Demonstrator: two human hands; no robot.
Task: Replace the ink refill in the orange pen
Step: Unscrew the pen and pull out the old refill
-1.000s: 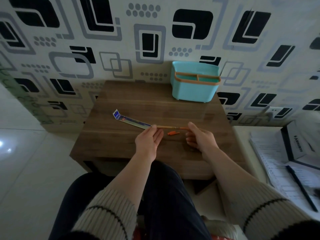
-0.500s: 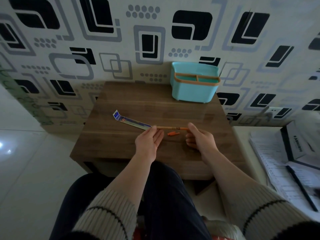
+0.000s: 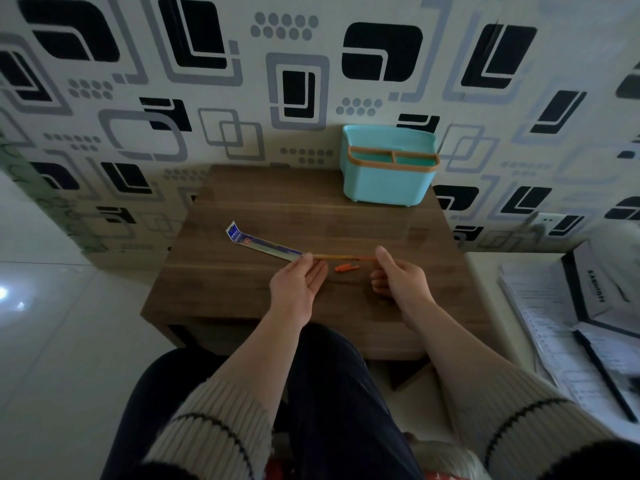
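The thin orange pen barrel (image 3: 337, 257) lies level above the wooden table (image 3: 242, 296), held at both ends. My left hand (image 3: 298, 289) pinches its left end, and my right hand (image 3: 398, 280) pinches its right end. A long refill packet with a blue header (image 3: 263, 244) stretches left from my left fingertips; whether they touch it is unclear. A small orange pen piece (image 3: 346, 268) lies on the table between my hands.
A teal desk organiser with an orange rim (image 3: 388, 171) stands at the table's back right against the patterned wall. Papers, a dark pen (image 3: 604, 375) and a box (image 3: 595, 289) lie on a surface to the right.
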